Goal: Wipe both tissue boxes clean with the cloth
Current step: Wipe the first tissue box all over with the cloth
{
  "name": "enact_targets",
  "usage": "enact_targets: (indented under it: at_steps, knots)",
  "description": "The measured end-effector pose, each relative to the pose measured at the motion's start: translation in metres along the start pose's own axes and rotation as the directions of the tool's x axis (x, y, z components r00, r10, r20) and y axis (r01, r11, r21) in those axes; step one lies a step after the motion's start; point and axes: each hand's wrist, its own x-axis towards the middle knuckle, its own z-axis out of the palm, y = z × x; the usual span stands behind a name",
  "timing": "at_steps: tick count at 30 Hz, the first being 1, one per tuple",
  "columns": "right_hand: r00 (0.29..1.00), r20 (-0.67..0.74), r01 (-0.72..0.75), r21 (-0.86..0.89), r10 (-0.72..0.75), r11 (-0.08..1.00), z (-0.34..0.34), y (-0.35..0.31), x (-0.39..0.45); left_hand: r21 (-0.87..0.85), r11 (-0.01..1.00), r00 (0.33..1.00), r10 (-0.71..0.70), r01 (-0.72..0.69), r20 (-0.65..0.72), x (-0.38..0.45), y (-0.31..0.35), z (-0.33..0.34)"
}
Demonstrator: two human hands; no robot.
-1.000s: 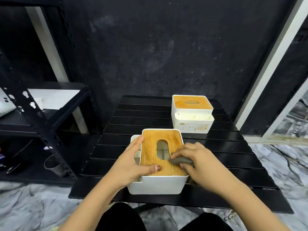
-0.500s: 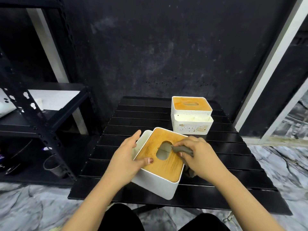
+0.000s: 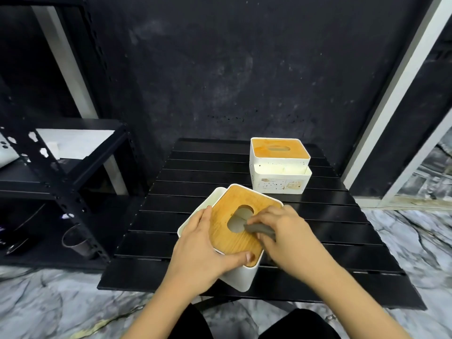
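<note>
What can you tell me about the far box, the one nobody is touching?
The far box is white, plastic-looking, with rounded corners and a wood-look orange top that has an oval slot in it. A lower white tray part juts out at its front. Dark specks and brownish stains mark its front wall, and the top looks smeared orange. It stands upright and level on the black slatted table, near the back right. Only the table touches it.

I have only 1 view, worn on the head: it looks forward and down, close over the black slatted table [image 3: 318,216], the dark wall behind, with a metal shelf [image 3: 61,172] at left.
</note>
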Motion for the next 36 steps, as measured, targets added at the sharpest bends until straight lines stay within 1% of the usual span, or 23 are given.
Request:
enact_targets:
  at_steps: [1,4,5,6,8,10,11,16,17,19,21,23,24,26,28,31,33,36]
  knots:
    - [1.0,0.003,-0.024,-0.002,0.024,1.0,-0.002,0.006,0.006,-0.005,1.0,1.0,-0.002,0.002,0.007,0.001,-0.001,0.0]
    - [0.993,-0.066,-0.097,0.017,0.097,0.995,-0.007,0.02,0.023,-0.004,1.0,1.0,0.001,-0.001,0.006,0.003,-0.002,0.0]
    - [0.992,-0.07,-0.103,0.0,0.103,0.995,-0.007,0.02,0.026,-0.011,1.0,1.0,0.002,-0.002,0.005,0.003,-0.002,0.0]
    - [0.994,-0.059,-0.094,-0.025,0.093,0.995,-0.006,0.018,0.024,-0.015,1.0,1.0,0.001,0.0,0.01,0.004,-0.002,0.0]
    - [0.999,-0.033,-0.028,-0.056,0.026,0.998,-0.001,0.011,0.014,-0.016,1.0,1.0,0.003,-0.003,0.019,0.005,-0.003,0.0]
    - [0.998,-0.038,0.045,-0.01,-0.045,0.999,0.003,0.004,0.001,-0.022,1.0,1.0,0.009,-0.009,0.028,0.006,-0.003,-0.001]
    - [0.998,-0.043,0.054,0.019,-0.053,0.998,0.003,0.004,-0.001,-0.023,1.0,0.999,0.012,-0.011,0.033,0.006,-0.003,-0.001]
    - [0.992,-0.086,-0.091,0.044,0.094,0.995,-0.004,0.024,0.022,-0.016,1.0,0.998,0.019,-0.019,0.053,0.006,-0.002,-0.003]
    - [0.99,-0.093,-0.102,0.039,0.105,0.994,-0.005,0.026,0.025,-0.017,1.0,0.999,0.018,-0.017,0.05,0.006,-0.003,-0.003]
    - [0.995,-0.068,-0.073,0.006,0.073,0.997,-0.006,0.022,0.023,-0.024,1.0,0.999,0.015,-0.014,0.047,0.006,-0.003,-0.004]
    - [0.999,-0.034,0.018,-0.009,-0.019,1.0,-0.002,0.013,0.01,-0.038,0.999,0.999,0.013,-0.011,0.053,0.007,-0.004,-0.004]
    - [0.993,-0.031,0.114,0.017,-0.113,0.993,0.002,0.007,-0.003,-0.055,0.998,0.998,0.014,-0.011,0.066,0.008,-0.004,-0.005]
    - [0.991,-0.034,0.127,0.031,-0.126,0.991,0.002,0.007,-0.006,-0.059,0.998,0.997,0.018,-0.013,0.078,0.008,-0.003,-0.006]
    - [0.995,-0.04,0.091,0.023,-0.09,0.996,0.001,0.014,0.001,-0.058,0.998,0.994,0.033,-0.027,0.106,0.01,-0.003,-0.008]
    - [0.999,-0.023,0.028,-0.022,-0.029,0.999,-0.005,0.025,0.015,-0.056,0.998,0.99,0.045,-0.038,0.132,0.011,-0.002,-0.01]
    - [0.999,0.031,-0.031,-0.028,0.031,0.999,-0.017,0.041,0.034,-0.076,0.996,0.984,0.061,-0.049,0.168,0.017,-0.004,-0.013]
    - [0.998,0.064,-0.017,0.024,0.016,1.0,-0.021,0.043,0.037,-0.099,0.994,0.976,0.068,-0.048,0.205,0.023,-0.006,-0.017]
    - [0.998,0.064,0.0,0.081,-0.005,0.997,-0.022,0.041,0.028,-0.116,0.992,0.958,0.071,-0.04,0.277,0.033,-0.009,-0.029]
